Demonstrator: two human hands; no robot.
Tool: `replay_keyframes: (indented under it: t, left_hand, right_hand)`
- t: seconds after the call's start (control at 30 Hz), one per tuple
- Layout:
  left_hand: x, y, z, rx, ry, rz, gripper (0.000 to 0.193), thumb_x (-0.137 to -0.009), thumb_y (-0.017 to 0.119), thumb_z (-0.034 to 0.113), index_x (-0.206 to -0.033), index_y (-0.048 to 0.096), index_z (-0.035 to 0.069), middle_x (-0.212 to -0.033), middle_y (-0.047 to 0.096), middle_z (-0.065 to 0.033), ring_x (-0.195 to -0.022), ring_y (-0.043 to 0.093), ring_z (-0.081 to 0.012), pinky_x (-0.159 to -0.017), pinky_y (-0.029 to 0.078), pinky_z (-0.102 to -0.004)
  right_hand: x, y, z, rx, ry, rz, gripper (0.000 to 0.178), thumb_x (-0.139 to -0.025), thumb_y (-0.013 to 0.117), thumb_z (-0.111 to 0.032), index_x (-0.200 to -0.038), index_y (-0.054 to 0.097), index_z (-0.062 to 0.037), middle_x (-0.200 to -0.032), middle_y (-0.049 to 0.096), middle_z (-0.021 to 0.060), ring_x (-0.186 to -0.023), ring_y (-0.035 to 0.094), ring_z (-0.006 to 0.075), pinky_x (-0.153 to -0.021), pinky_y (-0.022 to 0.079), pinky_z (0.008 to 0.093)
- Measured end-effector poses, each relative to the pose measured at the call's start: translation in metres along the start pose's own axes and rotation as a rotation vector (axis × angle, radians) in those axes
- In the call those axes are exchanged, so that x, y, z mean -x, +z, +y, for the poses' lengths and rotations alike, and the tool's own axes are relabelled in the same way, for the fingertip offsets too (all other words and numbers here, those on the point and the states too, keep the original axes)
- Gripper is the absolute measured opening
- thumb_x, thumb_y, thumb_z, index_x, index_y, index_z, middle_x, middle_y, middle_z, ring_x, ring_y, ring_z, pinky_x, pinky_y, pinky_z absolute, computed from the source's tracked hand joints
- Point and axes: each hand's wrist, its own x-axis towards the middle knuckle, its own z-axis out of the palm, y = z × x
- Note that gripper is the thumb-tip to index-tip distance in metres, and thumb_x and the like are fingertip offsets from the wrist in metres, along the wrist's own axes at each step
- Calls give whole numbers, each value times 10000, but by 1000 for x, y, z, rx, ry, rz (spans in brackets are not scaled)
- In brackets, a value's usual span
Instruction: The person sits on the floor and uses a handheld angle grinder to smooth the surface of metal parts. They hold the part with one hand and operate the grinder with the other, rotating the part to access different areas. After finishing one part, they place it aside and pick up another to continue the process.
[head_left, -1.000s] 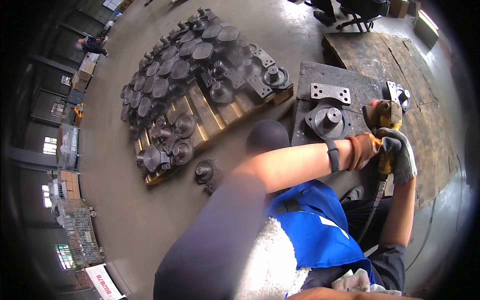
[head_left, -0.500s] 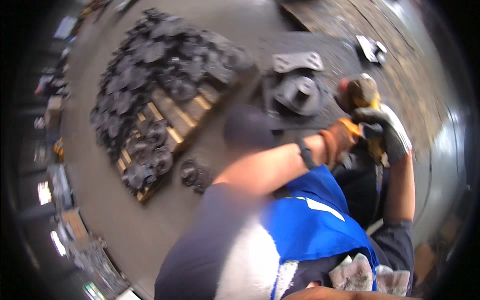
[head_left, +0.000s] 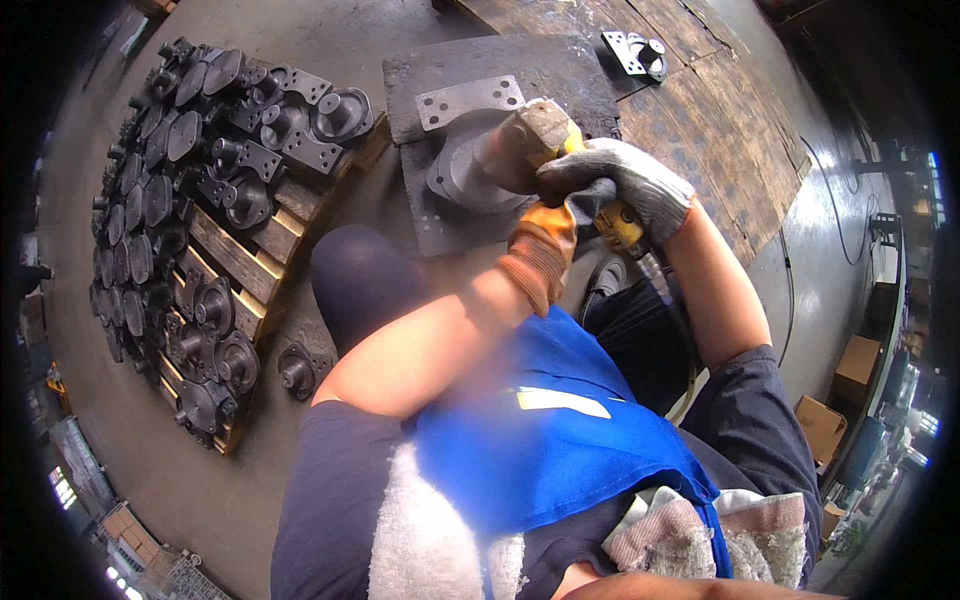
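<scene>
A yellow angle grinder is gripped by both hands, its hose fitting trailing down toward my lap. My right hand, in a pale grey glove, wraps round the body behind the head. My left hand, in an orange glove with dark fingertips, closes on the body just below. The grinder's blurred disc end is over a grey metal part with a round flange and covers part of it; contact cannot be made out. Behind the flange is the part's flat plate with holes. Under it lies a dark metal slab.
To the left, a wooden pallet bears many similar dark metal parts. One loose part lies on the floor beside it. Another bracket sits on the worn wooden boards. A hose and cardboard boxes are at right.
The view has swung to the right and sharpened, so things appear further left. The grinder, earlier right of the metal part, is now over its flange. Both hands keep hold of it.
</scene>
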Motion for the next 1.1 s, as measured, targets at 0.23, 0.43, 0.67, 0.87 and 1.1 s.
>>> replay_keyframes:
  t: [0.23, 0.43, 0.67, 0.87, 1.1]
  left_hand:
    - [23, -8, 15, -203, 29, -80, 438, -956, 476, 199, -1365, 413, 55, -1347, 499, -81, -1262, 469, -189, -1061, 369, -337]
    - [22, -1, -12, -389, 32, -230, 421, -974, 432, 140, -1384, 393, 52, -1340, 493, -72, -1254, 464, -146, -1057, 373, -316]
    - [41, -37, 34, -86, 258, -17, 449, -958, 450, 98, -1395, 367, 38, -1348, 478, -80, -1269, 445, -141, -1060, 378, -297]
    - [34, -23, 32, 481, -39, 16, 400, -987, 429, 118, -1375, 384, 29, -1328, 485, -110, -1215, 504, -195, -1062, 392, -308]
    - [24, 3, 1, 97, 43, -54, 365, -996, 397, 115, -1354, 416, 46, -1321, 490, -90, -1215, 493, -150, -1033, 411, -282]
  right_hand:
    - [-1, 9, -9, -32, 226, 52, 258, -818, 698, -184, -967, 679, 26, -874, 685, 68, -749, 642, 104, -656, 515, 219]
    - [-10, 19, -23, -112, 423, 100, 194, -821, 686, -165, -861, 683, 24, -748, 664, 66, -603, 590, 82, -545, 467, 201]
    - [-10, 24, -11, 52, 130, 48, 201, -810, 694, -159, -888, 674, 25, -783, 682, 89, -611, 616, 105, -543, 489, 212]
    - [-8, 22, -11, 8, 328, 60, 227, -816, 686, -157, -965, 667, 14, -851, 689, 81, -713, 649, 117, -638, 522, 221]
    - [-5, 22, -8, 153, 126, 66, 210, -820, 676, -169, -952, 681, -6, -834, 682, 48, -711, 631, 91, -653, 511, 219]
